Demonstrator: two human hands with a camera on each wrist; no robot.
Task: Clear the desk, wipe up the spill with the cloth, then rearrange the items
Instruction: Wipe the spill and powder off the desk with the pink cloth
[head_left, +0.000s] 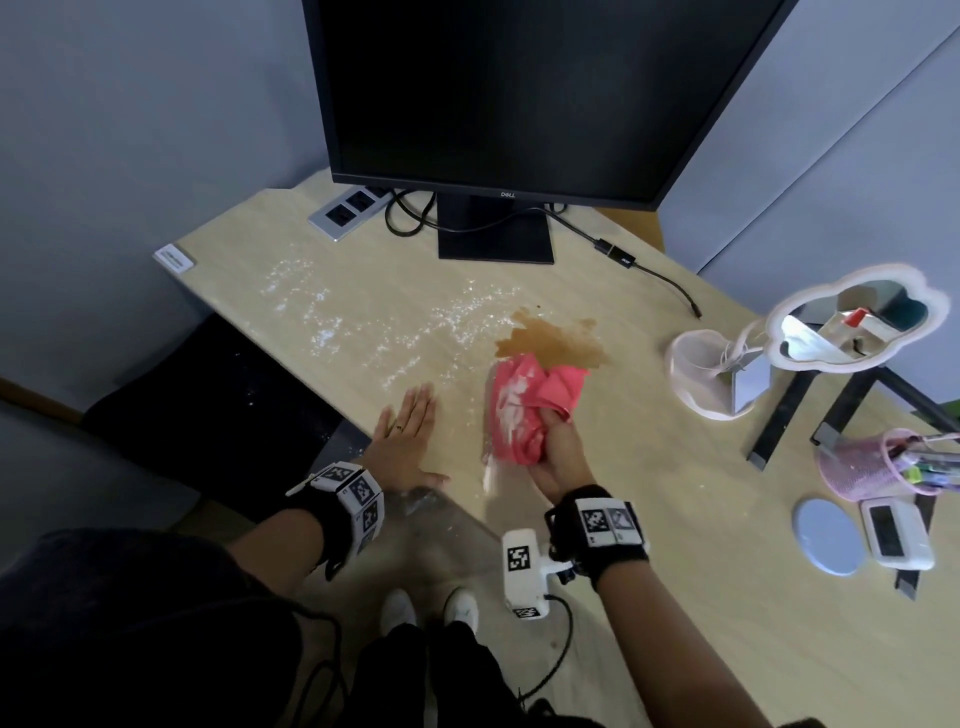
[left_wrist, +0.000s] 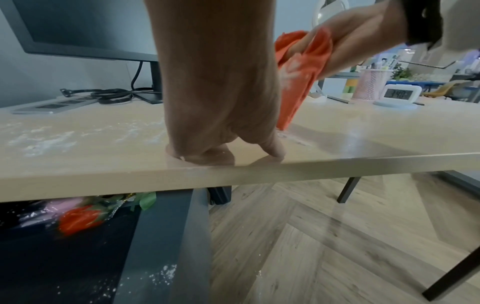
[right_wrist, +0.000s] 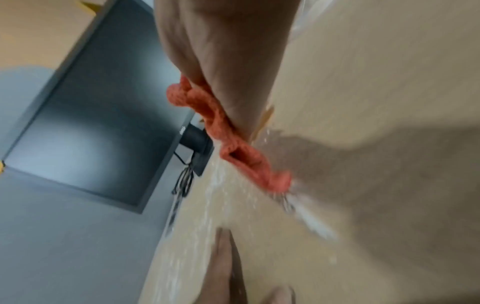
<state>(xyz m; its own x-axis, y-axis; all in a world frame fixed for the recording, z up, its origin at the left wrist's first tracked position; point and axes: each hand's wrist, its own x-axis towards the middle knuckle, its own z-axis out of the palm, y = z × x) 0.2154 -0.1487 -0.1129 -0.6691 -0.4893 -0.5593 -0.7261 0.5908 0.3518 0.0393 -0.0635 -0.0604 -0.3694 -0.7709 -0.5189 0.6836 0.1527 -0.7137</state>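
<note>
Pale wood desk (head_left: 649, 519) in grey-walled corner, dark monitor (head_left: 519, 93) at back as landmark. Brown spill (head_left: 550, 340) pooled in front of monitor stand, white powder (head_left: 306, 306) scattered to spill's left. Right hand (head_left: 561, 457) grips bunched pink cloth (head_left: 519, 405), fingers curled around it, cloth's far edge touching near edge of spill. Left hand (head_left: 408, 441) flat on desk edge, fingers straight and together, just left of cloth. Cloud-shaped mirror (head_left: 852, 319), pink mesh pen cup (head_left: 878, 462), digital clock (head_left: 896, 532) well right of monitor.
</note>
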